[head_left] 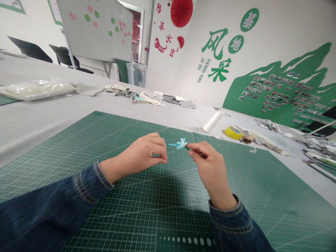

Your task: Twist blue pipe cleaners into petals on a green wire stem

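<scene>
Pale blue and white folded piece [180, 143], of ribbon or paper (the material could not be determined from this view), was positioned at the tip of a thin green stem [188, 148], held clear of the work surface between the two hands. The right hand [211, 168], at 4 o'clock from the piece, held the stem in a pinch between thumb and forefinger, with the other fingers curled behind. The left hand [139, 152], at 9 o'clock, had its fingers curled and pressed together, with the fingertips near the piece but apart from it; whether they pinched any fine item could not be determined. Beneath both hands lay a green gridded cutting mat [78, 182], meeting a second mat [265, 182] at 4 o'clock. A white roll [213, 121] lay at 2 o'clock, a yellow tape roll [233, 133] at 3 o'clock and fabric scraps [149, 98] at 11 o'clock. Caution: the single narrow pinch was the piece's only visible support, so slackened finger pressure could let it rotate or drop, and uneven pressure could deform its folds.
</scene>
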Motion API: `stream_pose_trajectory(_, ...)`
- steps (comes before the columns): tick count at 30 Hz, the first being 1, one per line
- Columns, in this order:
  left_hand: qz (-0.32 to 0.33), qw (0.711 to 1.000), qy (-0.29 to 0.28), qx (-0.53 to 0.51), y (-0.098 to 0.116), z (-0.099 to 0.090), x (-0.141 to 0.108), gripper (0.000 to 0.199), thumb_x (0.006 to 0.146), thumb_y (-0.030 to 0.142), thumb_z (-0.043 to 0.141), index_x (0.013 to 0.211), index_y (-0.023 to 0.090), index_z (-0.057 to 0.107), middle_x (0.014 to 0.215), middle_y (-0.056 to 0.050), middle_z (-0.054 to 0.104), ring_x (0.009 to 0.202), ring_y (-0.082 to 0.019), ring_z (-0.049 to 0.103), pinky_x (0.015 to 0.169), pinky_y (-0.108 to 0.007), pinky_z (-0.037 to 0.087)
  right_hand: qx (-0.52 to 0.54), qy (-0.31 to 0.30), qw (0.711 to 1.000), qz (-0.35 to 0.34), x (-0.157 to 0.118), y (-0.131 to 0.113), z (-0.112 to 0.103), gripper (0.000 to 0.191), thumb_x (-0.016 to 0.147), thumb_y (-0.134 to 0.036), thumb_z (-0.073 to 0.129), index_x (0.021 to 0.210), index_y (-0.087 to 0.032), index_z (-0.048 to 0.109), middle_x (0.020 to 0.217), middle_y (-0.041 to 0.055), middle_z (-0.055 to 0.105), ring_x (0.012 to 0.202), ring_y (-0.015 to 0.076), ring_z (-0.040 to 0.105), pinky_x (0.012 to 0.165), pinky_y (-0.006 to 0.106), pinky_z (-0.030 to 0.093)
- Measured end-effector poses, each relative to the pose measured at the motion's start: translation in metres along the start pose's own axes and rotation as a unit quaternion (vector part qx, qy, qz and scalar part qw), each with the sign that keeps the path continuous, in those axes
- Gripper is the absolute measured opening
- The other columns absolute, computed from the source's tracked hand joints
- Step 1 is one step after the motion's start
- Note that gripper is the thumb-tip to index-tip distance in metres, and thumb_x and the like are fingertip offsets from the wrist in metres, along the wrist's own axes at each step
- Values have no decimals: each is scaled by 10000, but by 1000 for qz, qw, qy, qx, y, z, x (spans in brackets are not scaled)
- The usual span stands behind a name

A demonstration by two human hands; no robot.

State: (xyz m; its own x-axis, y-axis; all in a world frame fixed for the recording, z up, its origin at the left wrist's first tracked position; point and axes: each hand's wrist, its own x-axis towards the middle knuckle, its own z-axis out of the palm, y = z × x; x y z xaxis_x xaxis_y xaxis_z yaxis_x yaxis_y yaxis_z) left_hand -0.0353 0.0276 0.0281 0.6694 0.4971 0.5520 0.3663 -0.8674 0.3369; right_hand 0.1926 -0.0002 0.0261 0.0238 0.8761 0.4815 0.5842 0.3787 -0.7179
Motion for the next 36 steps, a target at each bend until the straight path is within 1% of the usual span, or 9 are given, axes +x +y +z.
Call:
stream_pose_trajectory(6, 12, 983, -108, 148, -18, 4, -5, 212, 917, 186, 572, 724, 179, 660, 764, -9, 624, 816, -166, 511, 772, -296, 424, 151, -12, 981, 123, 1, 10, 2, 151, 738, -208, 688, 869, -242, 754, 732, -13, 598, 640, 128, 485, 617, 297, 369)
stream_pose_trajectory(10, -49, 968, -104, 221, -43, -4, -12, 178, 896, 213, 595, 732, 180, 658, 797, -24, 621, 835, -182, 518, 796, -321, 415, 240, -17, 952, 187, 1, 7, 2, 145, 673, -221, 732, 815, -220, 756, 683, -20, 591, 590, 105, 441, 578, 280, 333)
stream_pose_trajectory(17, -142, 958, -97, 230, -71, -17, -21, 148, 847, 215, 616, 715, 200, 682, 820, -23, 653, 839, -196, 545, 805, -348, 421, 300, -30, 930, 209, 1, 4, 1, 155, 641, -218, 758, 795, -201, 755, 637, -23, 569, 569, 98, 426, 526, 260, 281)
stream_pose_trajectory(19, -147, 960, -111, 209, -71, -16, -23, 118, 825, 176, 601, 779, 215, 703, 876, -22, 671, 894, -206, 558, 843, -361, 429, 308, -33, 927, 210, 1, 3, 1, 157, 646, -214, 757, 802, -201, 756, 631, -24, 564, 571, 99, 429, 521, 257, 276)
stream_pose_trajectory(22, -139, 971, -102, 164, -67, -14, -22, 317, 762, 51, 529, 943, 235, 711, 1064, -17, 678, 1055, -211, 556, 972, -387, 409, 316, -30, 926, 204, 0, 2, 1, 154, 655, -206, 753, 809, -202, 755, 637, -25, 564, 575, 97, 430, 519, 253, 278)
stream_pose_trajectory(26, -173, 980, 4, 97, -47, -7, -13, 365, 757, 24, 464, 951, 222, 702, 1127, -24, 672, 1131, -210, 543, 1042, -427, 391, 318, -22, 928, 193, -1, -1, 2, 152, 669, -191, 747, 820, -205, 751, 664, -21, 576, 581, 98, 437, 520, 251, 294)
stream_pose_trajectory(28, -208, 977, 45, -8, -31, 2, -7, 319, 815, 95, 496, 1042, 229, 675, 1161, -31, 670, 1139, -206, 558, 1026, -430, 425, 318, -31, 929, 188, -2, -3, 3, 143, 682, -187, 742, 824, -207, 748, 665, -22, 571, 581, 98, 437, 521, 249, 305)
stream_pose_trajectory(32, -218, 933, 30, -286, -4, 24, 0, 488, 843, 223, 629, 1317, 249, 514, 1300, -66, 617, 1179, -194, 575, 985, -380, 481, 318, -52, 932, 169, -4, -5, 8, 119, 701, -190, 738, 818, -214, 744, 690, -17, 582, 582, 100, 443, 518, 247, 326)
stream_pose_trajectory(36, -196, 927, -45, -317, -2, 28, 1, 225, 867, 266, 630, 1082, 214, 668, 957, -32, 729, 917, -170, 665, 856, -340, 523, 333, -77, 927, 158, -8, -10, 11, 100, 717, -175, 728, 805, -219, 740, 687, -24, 567, 580, 93, 454, 513, 236, 327)
